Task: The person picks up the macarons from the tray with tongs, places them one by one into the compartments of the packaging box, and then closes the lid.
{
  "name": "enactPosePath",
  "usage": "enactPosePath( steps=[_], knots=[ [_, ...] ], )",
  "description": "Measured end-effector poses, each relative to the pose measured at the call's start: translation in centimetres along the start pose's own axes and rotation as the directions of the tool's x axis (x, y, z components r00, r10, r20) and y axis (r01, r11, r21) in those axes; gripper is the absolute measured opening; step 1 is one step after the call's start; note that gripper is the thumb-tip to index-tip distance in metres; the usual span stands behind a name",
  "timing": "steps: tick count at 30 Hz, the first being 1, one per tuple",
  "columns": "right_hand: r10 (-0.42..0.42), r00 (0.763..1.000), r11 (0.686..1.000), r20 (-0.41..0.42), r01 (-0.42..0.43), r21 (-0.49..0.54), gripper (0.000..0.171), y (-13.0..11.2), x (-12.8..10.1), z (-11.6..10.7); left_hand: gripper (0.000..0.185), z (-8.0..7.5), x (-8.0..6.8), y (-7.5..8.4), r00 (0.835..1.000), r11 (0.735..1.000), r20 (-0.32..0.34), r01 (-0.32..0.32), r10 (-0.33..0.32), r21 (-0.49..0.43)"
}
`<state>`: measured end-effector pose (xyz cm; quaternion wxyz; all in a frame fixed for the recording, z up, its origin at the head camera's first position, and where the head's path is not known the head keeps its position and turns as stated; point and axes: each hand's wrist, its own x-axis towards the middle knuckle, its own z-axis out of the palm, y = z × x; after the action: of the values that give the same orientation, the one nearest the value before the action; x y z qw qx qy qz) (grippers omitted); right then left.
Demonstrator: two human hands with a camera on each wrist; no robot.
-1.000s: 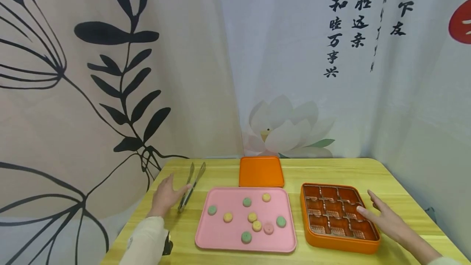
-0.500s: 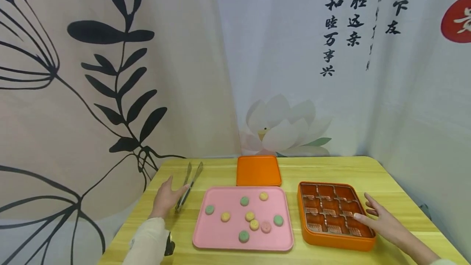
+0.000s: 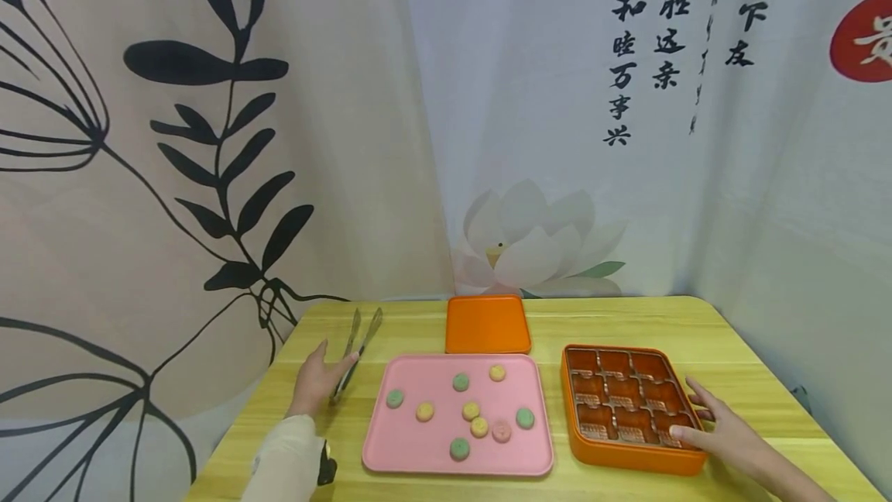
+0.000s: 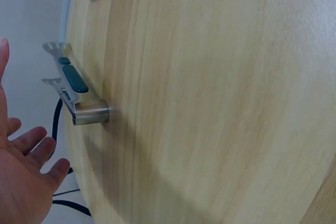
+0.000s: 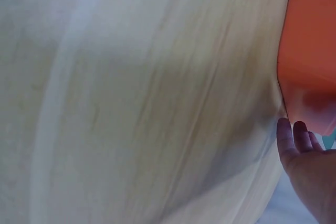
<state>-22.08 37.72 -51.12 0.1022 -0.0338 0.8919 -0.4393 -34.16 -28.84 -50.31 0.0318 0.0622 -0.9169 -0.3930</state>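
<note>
Staged recording booth, printed fabric backdrops (image 3: 209, 177), small wooden table (image 3: 627, 324)

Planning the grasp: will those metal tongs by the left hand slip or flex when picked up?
The tongs look like thin polished metal, so probably slick and light. Two long arms joined at one end suggest they spring when squeezed. They lie flat on the table beside the left hand, so rolling seems unlikely.

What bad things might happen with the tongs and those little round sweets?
The metal tongs lie near the wooden table's left edge, so the open left hand might knock them off. The small round sweets sit loose on the pink tray and may slip. The right hand could nudge the orange compartment box.
</note>
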Motion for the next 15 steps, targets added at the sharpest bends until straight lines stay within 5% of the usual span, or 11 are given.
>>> enactPosePath(
  steps=[15],
  knots=[
    [0.017, 0.999, 0.997, 0.051, -0.021, 0.075, 0.102, 0.33, 0.11, 0.67, 0.094, 0.66, 0.18, -0.88, 1.000, 0.998, -0.017, 0.008, -0.009, -0.054]
  ],
)
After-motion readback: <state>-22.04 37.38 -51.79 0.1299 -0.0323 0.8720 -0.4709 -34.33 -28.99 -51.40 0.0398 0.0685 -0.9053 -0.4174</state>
